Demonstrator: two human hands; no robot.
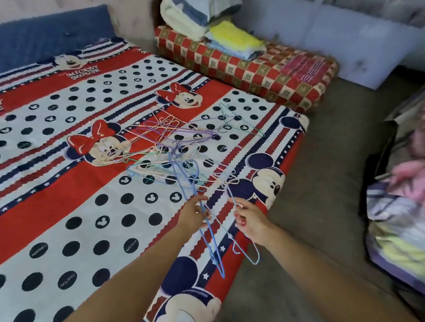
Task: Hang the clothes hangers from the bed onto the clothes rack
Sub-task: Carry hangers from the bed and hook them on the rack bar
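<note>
A tangle of thin wire hangers (pixel 171 143) in pastel colours lies on the bed (pixel 62 191), which has a red, white and blue cartoon-mouse sheet. My left hand (pixel 194 214) pinches a blue hanger (pixel 210 243) that points down toward the bed's near edge. My right hand (pixel 249 220) grips a light-blue hanger (pixel 249 256) whose hook dangles below my wrist. Both hands sit above the bed's right edge, close to each other. The clothes rack is not in view.
A red checked folded mattress (pixel 251 69) with stacked towels (pixel 200 17) lies past the bed. Grey-brown carpet (pixel 317 180) runs along the bed's right side. A heap of clothes and bedding (pixel 408 213) lies at the far right.
</note>
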